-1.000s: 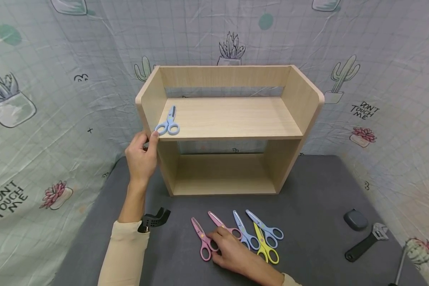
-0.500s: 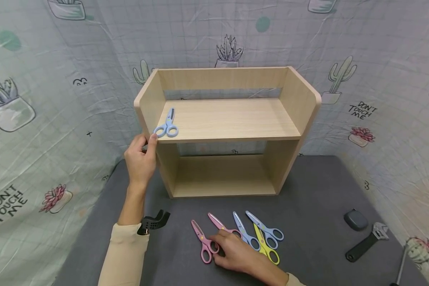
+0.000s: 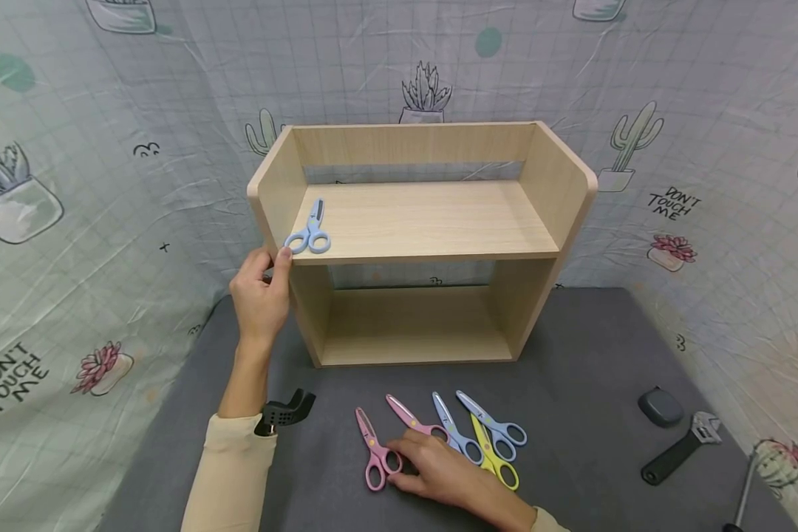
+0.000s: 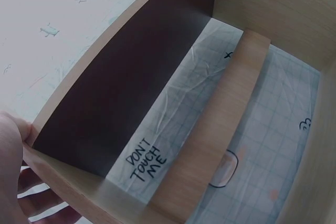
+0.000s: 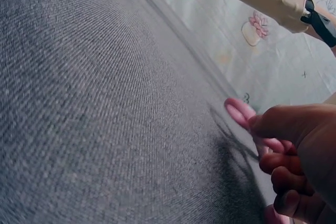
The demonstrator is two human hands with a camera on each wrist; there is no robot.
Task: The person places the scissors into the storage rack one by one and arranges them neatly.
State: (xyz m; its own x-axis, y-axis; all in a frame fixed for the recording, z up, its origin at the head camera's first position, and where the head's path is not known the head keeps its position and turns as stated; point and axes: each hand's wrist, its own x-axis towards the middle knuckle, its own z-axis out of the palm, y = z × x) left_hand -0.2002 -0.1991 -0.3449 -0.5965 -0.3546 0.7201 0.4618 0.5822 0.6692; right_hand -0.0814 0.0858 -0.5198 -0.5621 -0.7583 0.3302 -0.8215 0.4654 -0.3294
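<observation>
My left hand (image 3: 261, 295) grips the left side panel of a light wooden shelf unit (image 3: 432, 246), thumb at the front edge of its upper board. Beside that thumb, light blue scissors (image 3: 315, 225) lie on the upper board, blades to the back. Low in the head view, my right hand (image 3: 442, 469) pinches the handle of pink scissors (image 3: 370, 436). In the right wrist view, the thumb presses one pink handle loop (image 5: 240, 113), which casts a shadow on the cloth. Another pair of pink scissors (image 3: 407, 415) lies partly hidden behind the right hand.
Right of that hand lie two pairs of blue scissors (image 3: 447, 417) (image 3: 484, 411), one overlapping yellow scissors (image 3: 502, 467). Farther right are a dark rounded object (image 3: 661, 407), an adjustable wrench (image 3: 681, 451) and a thin metal rod (image 3: 747, 491). Patterned sheeting (image 3: 193, 111) surrounds the grey tabletop (image 3: 572, 369).
The handles of the gripped pink scissors have swung a little to the left, and the blades point more upright. My left hand keeps its hold on the shelf unit.
</observation>
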